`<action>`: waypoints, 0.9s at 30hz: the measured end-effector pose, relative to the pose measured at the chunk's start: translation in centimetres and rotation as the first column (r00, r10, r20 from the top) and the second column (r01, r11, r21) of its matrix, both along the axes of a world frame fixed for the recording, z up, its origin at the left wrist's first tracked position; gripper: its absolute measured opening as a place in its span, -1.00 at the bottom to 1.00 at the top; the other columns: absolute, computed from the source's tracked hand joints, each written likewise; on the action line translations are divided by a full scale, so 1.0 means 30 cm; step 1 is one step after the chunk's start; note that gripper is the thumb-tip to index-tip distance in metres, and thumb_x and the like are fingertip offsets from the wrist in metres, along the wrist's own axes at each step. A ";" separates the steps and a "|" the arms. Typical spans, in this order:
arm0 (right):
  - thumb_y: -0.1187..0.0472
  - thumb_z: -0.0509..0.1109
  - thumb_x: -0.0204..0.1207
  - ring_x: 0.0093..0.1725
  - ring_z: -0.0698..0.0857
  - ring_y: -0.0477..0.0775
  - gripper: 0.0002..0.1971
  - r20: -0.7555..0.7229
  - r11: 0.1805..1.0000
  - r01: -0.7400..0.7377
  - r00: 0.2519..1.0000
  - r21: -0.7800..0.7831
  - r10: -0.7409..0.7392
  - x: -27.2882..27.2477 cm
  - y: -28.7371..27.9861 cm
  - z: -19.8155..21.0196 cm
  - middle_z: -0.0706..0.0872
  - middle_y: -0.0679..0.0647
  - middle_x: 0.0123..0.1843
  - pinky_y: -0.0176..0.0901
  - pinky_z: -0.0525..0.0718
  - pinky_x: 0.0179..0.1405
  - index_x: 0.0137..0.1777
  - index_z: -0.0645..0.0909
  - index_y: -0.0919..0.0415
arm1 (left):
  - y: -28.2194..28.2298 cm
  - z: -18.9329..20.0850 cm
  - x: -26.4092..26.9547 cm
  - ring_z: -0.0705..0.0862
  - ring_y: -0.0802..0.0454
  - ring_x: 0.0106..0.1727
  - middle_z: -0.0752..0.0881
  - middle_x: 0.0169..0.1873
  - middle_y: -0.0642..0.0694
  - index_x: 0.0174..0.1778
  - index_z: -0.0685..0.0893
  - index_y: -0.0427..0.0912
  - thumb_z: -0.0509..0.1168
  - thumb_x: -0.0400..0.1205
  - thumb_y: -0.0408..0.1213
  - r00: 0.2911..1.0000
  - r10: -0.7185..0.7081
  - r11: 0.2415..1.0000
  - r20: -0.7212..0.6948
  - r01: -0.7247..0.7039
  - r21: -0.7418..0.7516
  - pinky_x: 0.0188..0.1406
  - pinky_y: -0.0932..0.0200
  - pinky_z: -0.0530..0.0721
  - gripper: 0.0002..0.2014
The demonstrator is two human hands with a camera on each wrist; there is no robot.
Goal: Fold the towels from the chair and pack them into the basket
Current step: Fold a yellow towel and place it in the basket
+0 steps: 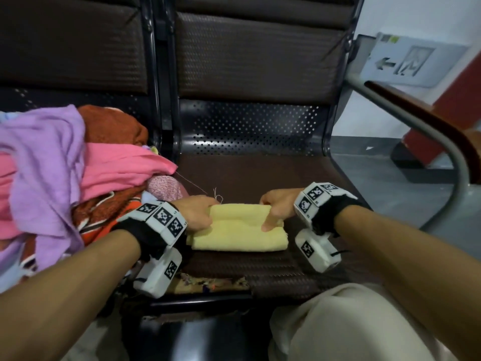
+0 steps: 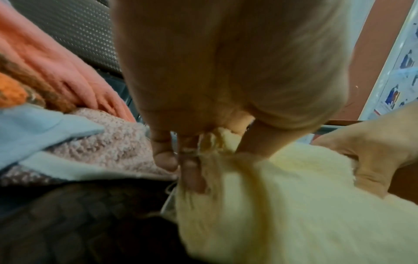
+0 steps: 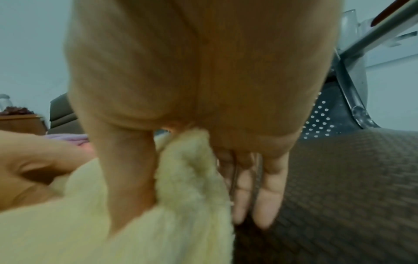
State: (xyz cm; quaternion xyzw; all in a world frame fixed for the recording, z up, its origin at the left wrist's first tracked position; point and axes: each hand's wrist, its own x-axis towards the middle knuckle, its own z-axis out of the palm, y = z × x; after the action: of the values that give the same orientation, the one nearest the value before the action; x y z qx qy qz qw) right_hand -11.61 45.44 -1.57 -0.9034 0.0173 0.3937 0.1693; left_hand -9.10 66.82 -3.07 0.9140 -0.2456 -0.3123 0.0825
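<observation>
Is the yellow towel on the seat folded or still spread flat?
Folded. The yellow towel lies in doubled layers; left hand and right hand each grip an end of its top layer.

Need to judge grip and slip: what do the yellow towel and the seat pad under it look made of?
Yellow towel: soft terry-like cloth, matte, with fuzzy pile along its folded edge, probably cotton. Seat pad: dark brown woven or quilted fabric, matte, with a fine grid texture; its fibre cannot be told.
</observation>
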 end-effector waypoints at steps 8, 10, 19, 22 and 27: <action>0.21 0.71 0.17 -0.13 0.62 -0.15 -0.41 0.372 0.985 0.034 0.923 0.166 -0.095 -0.118 0.052 0.280 0.60 -0.15 -0.06 -0.32 0.61 -0.37 0.12 0.46 -0.02 | 0.058 0.172 -0.076 0.66 -0.08 0.13 0.68 0.13 -0.12 0.22 0.61 -0.12 0.40 0.50 -0.23 0.995 -0.093 0.988 -0.045 0.087 -0.129 0.18 -0.01 0.66 -0.65; 0.17 0.72 0.15 -0.10 0.67 -0.12 -0.44 0.501 0.981 0.056 0.854 0.187 -0.144 -0.177 0.044 0.395 0.67 -0.12 -0.07 -0.28 0.66 -0.20 0.11 0.53 0.04 | 0.075 0.232 -0.111 0.61 -0.08 0.13 0.61 0.12 -0.11 0.22 0.57 -0.16 0.39 0.52 -0.21 0.994 -0.079 0.964 0.081 0.097 -0.249 0.19 -0.01 0.60 -0.64; 0.42 0.47 0.45 0.12 0.71 0.23 -0.67 0.509 0.732 0.200 0.600 0.652 -0.617 -0.470 -0.170 0.623 0.73 0.23 0.10 0.19 0.67 0.21 0.22 0.60 0.33 | -0.073 0.550 -0.269 0.68 0.01 -0.03 0.72 -0.04 -0.02 0.15 0.60 0.00 0.35 0.58 -0.09 0.953 0.024 0.791 0.301 0.166 -0.588 0.04 -0.06 0.65 -0.76; 0.36 0.45 0.48 0.12 0.71 0.12 -0.63 0.480 0.575 0.168 0.392 0.801 -0.784 -0.614 -0.292 0.578 0.72 0.13 0.13 0.02 0.69 0.12 0.28 0.56 0.25 | -0.226 0.610 -0.346 0.65 0.09 -0.04 0.66 -0.04 0.06 0.23 0.52 0.02 0.25 0.64 0.00 0.939 0.015 0.772 0.344 0.208 -0.600 -0.06 0.01 0.63 -0.72; 0.06 0.52 0.33 -0.08 0.74 -0.13 -0.60 0.379 0.364 0.190 -0.048 0.912 -0.924 -0.932 -0.484 0.360 0.75 -0.02 0.00 -0.32 0.66 -0.26 0.15 0.58 0.11 | -0.547 0.569 -0.548 0.63 0.04 -0.07 0.62 -0.05 0.03 0.21 0.49 -0.04 0.20 0.67 -0.03 0.916 -0.143 0.789 0.376 0.335 -0.515 -0.22 0.06 0.56 -0.74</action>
State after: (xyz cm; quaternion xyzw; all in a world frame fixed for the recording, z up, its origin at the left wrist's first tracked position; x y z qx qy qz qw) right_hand -39.57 30.92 9.23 -0.7053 0.2012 -0.3387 0.5894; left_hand -25.53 50.41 14.01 0.8458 -0.4527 -0.0818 0.2703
